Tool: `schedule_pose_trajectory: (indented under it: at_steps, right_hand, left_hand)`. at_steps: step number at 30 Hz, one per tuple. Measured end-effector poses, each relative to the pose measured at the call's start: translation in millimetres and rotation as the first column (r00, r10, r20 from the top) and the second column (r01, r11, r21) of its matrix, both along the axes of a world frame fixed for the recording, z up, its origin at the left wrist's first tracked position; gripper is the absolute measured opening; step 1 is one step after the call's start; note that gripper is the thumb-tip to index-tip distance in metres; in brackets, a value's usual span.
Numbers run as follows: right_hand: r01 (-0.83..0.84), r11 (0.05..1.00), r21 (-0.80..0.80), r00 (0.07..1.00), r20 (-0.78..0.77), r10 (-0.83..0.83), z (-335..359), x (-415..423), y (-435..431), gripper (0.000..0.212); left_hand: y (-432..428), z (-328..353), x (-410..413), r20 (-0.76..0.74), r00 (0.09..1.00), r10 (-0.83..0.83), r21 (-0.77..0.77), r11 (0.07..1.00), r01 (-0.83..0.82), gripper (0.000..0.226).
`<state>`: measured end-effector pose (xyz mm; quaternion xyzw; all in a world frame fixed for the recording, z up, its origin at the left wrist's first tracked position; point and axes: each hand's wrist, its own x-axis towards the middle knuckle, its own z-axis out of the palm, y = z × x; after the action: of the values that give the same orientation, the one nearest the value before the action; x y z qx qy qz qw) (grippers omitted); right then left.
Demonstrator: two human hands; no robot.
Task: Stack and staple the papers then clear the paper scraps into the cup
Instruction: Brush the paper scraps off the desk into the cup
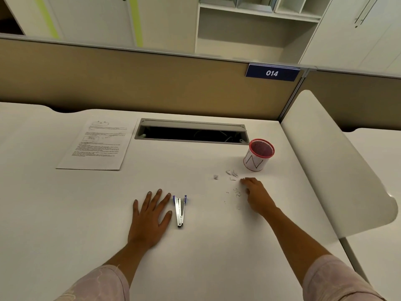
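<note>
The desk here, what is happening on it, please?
A person is tidying a white desk. The left hand lies flat on it beside an open stapler. The right hand reaches among small paper scraps in front of a red mesh cup; whether it grips any cannot be told. The papers lie at the far left, apart from both hands. The scraps are not yet in the cup.

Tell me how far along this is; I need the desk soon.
Papers lie stacked at the far left, the stapler set down; stapling can't be confirmed. Right hand is among the scraps, which remain beside the cup. Left hand rests flat.
</note>
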<state>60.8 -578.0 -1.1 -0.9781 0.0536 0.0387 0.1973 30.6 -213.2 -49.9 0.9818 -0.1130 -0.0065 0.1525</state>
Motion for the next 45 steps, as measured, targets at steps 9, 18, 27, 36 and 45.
schedule_pose_trajectory:
  at_steps: [9, 18, 27, 36, 45]
  right_hand:
    - [-0.055, 0.997, -0.057, 0.984, 0.169, 0.064, -11, -35, 8, 0.024]
    - [0.056, 0.998, -0.039, 0.980, 0.192, -0.048, -9, -48, 12, 0.018]
    - [0.200, 0.958, 0.204, 0.969, 0.103, -0.225, -1, -36, 10, 0.014]
    - [0.375, 0.652, 0.659, 0.833, 0.069, -0.549, 48, 3, -8, 0.015]
    - [0.416, 0.636, 0.650, 0.722, 0.189, -0.666, 100, 67, -41, 0.019]
  left_hand:
    - [0, -2, 1, 0.009, 1.000, 0.004, 0.021, 1.000, -0.004, 0.062]
    - [0, -2, 1, 0.005, 1.000, 0.003, 0.020, 1.000, -0.003, 0.058]
    - [0, -2, 1, 0.001, 1.000, -0.001, 0.002, 1.000, 0.001, 0.060]
    - [0, 1, 0, -0.014, 1.000, 0.003, 0.001, 1.000, -0.003, 0.058]
    - [0, 0, 0, -0.019, 1.000, 0.001, 0.018, 1.000, -0.001, 0.058]
